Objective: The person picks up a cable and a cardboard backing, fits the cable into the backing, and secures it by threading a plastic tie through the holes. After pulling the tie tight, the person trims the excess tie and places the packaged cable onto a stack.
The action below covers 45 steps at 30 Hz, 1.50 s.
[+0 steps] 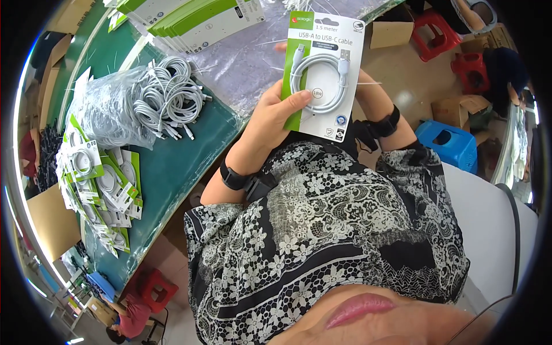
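A white coiled USB cable (343, 99) is fixed to a green and white cardboard backing card (328, 123), held upright over the table's edge. My left hand (275, 110) grips the card's left side, its thumb pressed across the front onto the coil. Behind the card's right edge is my right hand (365, 81); its fingers are mostly hidden there. A fingertip peeks out past the card's upper left edge, and I cannot tell which hand it belongs to. Black bands circle both forearms.
Left on the green table (172, 172) lie loose cables (167, 95) by a plastic bag (109, 109). Nearer is a pile of carded cables (103, 184). Flat printed cards (195, 29) are stacked at the back. Red stools (434, 34) and a blue stool (448, 144) stand right.
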Motion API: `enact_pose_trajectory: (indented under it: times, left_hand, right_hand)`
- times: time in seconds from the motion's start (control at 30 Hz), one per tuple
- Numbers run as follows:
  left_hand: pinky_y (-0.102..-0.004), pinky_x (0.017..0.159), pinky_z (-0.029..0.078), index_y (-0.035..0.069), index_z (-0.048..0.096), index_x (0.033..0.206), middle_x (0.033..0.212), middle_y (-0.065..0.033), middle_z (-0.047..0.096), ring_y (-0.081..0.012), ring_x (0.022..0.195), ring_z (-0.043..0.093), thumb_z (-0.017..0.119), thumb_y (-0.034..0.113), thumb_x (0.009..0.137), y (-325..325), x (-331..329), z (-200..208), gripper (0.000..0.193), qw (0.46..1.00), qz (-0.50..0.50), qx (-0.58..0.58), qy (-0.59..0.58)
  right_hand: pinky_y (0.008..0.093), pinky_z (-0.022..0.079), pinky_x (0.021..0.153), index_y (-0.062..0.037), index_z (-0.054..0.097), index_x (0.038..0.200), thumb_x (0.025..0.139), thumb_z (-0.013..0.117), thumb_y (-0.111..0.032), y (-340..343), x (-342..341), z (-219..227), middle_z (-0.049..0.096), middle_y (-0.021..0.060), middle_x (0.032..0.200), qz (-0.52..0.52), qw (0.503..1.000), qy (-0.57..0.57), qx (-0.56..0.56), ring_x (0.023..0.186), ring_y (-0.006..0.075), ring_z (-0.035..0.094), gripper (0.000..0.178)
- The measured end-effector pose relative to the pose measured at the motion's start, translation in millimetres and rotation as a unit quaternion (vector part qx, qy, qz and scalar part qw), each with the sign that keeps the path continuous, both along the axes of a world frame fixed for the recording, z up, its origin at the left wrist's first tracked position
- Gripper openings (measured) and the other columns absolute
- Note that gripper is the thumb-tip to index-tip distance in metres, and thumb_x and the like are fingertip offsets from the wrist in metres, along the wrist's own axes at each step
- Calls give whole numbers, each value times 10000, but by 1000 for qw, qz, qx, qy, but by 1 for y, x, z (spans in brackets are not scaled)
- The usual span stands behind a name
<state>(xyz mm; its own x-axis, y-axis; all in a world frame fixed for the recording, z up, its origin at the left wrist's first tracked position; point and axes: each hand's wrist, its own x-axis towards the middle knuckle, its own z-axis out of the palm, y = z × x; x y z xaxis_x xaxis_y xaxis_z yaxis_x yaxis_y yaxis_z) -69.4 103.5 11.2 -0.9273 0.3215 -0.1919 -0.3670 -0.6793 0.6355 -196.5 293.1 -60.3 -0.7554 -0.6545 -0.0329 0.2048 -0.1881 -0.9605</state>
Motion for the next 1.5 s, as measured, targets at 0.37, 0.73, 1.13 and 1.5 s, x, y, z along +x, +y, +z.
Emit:
enact_pose_trajectory:
  times: [0.37,0.73,1.13,1.5]
  left_hand:
    - [-334,848,524,-45,473,1192,1081,-119,598,-180,959,614,583,105,907,-5,-6,-21,340,999,47,-12,-18]
    - [-270,803,489,-21,467,1206,1091,-83,589,-122,930,578,588,177,927,-15,-14,-33,363,935,174,-292,103]
    - [-356,858,517,32,471,1233,1169,-92,565,-185,1020,584,587,122,916,-2,-20,-64,350,982,161,-97,13]
    - [-488,823,562,40,436,1259,1184,-115,542,-276,1060,587,550,69,911,0,-18,-44,368,994,102,6,-46]
  right_hand:
    - [281,508,830,27,554,1178,844,655,-107,0,14,36,615,84,1130,47,970,178,156,981,124,595,374]
    - [263,476,845,15,523,1199,864,620,-138,-22,31,30,615,64,1077,-48,997,-20,64,950,111,586,380]
    - [279,477,741,1,488,1156,887,578,-163,-55,51,45,618,90,950,-150,944,156,249,846,146,603,328]
    - [317,494,680,16,493,1097,886,610,-249,-54,43,37,627,148,944,-182,915,244,267,784,219,623,358]
